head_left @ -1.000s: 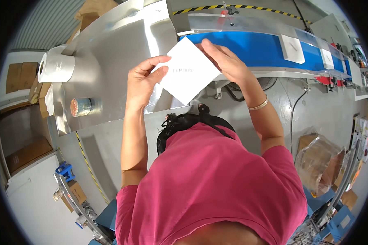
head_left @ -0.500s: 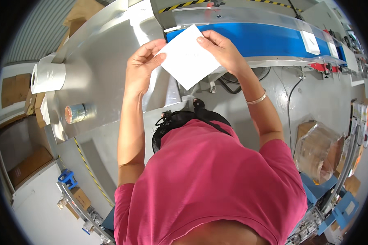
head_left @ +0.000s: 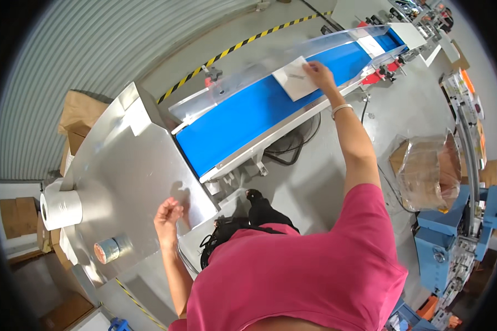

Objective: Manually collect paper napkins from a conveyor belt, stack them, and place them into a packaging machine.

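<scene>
Head view: right hand (head_left: 318,72) presses white packet (head_left: 297,83) onto blue belt (head_left: 248,118).

white envelope (head_left: 296,77): 1 | paper roll (head_left: 61,210): 1 | tape roll (head_left: 107,251): 1 | blue conveyor belt (head_left: 248,116): 1

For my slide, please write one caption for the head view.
Right hand lays a white envelope on the blue conveyor belt; left hand hovers empty.
</scene>
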`<action>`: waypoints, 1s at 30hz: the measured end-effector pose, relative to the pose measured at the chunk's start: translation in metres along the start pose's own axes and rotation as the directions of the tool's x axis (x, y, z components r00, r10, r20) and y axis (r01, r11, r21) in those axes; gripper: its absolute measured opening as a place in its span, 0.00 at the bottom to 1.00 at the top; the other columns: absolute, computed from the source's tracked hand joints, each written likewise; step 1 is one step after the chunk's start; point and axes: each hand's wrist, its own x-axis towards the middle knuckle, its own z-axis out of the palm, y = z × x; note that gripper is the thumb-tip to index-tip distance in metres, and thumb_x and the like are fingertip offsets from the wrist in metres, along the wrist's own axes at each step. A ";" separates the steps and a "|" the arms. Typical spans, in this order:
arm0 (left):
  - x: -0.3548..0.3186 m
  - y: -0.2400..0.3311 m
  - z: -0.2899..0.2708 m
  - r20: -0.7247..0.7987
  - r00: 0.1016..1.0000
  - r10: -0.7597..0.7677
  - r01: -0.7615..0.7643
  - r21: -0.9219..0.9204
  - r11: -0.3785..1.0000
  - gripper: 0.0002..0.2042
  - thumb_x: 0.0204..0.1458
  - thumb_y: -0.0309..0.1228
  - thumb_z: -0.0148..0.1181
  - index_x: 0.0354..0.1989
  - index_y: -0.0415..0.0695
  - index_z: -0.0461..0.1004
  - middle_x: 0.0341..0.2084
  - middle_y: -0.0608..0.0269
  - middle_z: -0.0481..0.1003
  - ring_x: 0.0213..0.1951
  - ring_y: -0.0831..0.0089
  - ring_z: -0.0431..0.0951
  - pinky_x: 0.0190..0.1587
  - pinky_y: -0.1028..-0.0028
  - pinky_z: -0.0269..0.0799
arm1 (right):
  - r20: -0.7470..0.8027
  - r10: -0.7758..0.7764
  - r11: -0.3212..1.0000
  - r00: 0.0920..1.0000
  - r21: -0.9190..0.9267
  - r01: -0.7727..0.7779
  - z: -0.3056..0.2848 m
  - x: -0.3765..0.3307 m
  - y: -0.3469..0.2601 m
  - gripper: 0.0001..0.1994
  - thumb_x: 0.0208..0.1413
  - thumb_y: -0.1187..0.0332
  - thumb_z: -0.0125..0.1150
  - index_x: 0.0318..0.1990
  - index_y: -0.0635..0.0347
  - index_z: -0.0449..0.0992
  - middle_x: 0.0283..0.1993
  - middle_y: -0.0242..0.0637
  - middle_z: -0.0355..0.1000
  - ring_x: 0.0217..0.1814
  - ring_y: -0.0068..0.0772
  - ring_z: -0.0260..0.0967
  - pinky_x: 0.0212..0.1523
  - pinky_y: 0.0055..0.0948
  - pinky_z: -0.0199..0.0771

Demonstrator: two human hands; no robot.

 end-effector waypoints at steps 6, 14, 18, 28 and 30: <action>0.008 -0.005 0.010 0.009 0.999 -0.033 0.033 0.033 0.999 0.13 0.53 0.20 0.57 0.48 0.37 0.71 0.36 0.60 0.75 0.35 0.76 0.75 0.38 0.77 0.72 | -0.545 -0.204 0.977 0.814 -0.163 0.136 -0.019 -0.015 0.005 0.27 0.52 0.54 0.62 0.54 0.64 0.67 0.49 0.55 0.71 0.52 0.54 0.67 0.52 0.43 0.67; 0.009 -0.060 -0.008 0.295 0.944 0.148 -0.155 0.000 0.988 0.11 0.54 0.27 0.57 0.46 0.44 0.74 0.32 0.69 0.75 0.32 0.81 0.74 0.35 0.78 0.71 | -0.564 -0.100 0.995 0.820 -0.076 0.070 0.105 -0.260 0.107 0.21 0.60 0.60 0.53 0.52 0.71 0.64 0.48 0.54 0.67 0.47 0.47 0.68 0.48 0.42 0.68; -0.027 -0.055 -0.028 0.413 0.896 0.161 -0.178 0.004 0.984 0.11 0.54 0.28 0.59 0.45 0.42 0.75 0.33 0.65 0.77 0.35 0.80 0.75 0.40 0.77 0.72 | -0.142 0.404 0.891 0.904 -0.163 -0.424 0.173 -0.410 0.125 0.20 0.54 0.62 0.59 0.50 0.66 0.69 0.46 0.51 0.71 0.50 0.52 0.69 0.53 0.42 0.67; -0.120 -0.071 -0.047 0.932 0.271 0.241 -0.565 -0.049 0.824 0.18 0.57 0.40 0.50 0.50 0.42 0.73 0.48 0.54 0.74 0.50 0.56 0.72 0.55 0.63 0.64 | 0.756 -0.029 0.995 0.654 0.084 -0.053 0.332 -0.561 0.088 0.15 0.54 0.61 0.52 0.46 0.54 0.75 0.42 0.38 0.77 0.39 0.35 0.75 0.40 0.36 0.75; -0.139 -0.082 -0.041 0.970 0.101 0.219 -0.542 -0.131 0.830 0.19 0.58 0.41 0.48 0.51 0.42 0.73 0.48 0.55 0.74 0.50 0.56 0.72 0.55 0.63 0.64 | 0.862 -0.117 0.872 0.494 -0.149 0.467 0.335 -0.563 -0.086 0.15 0.54 0.60 0.47 0.43 0.55 0.75 0.42 0.48 0.73 0.41 0.57 0.71 0.42 0.49 0.72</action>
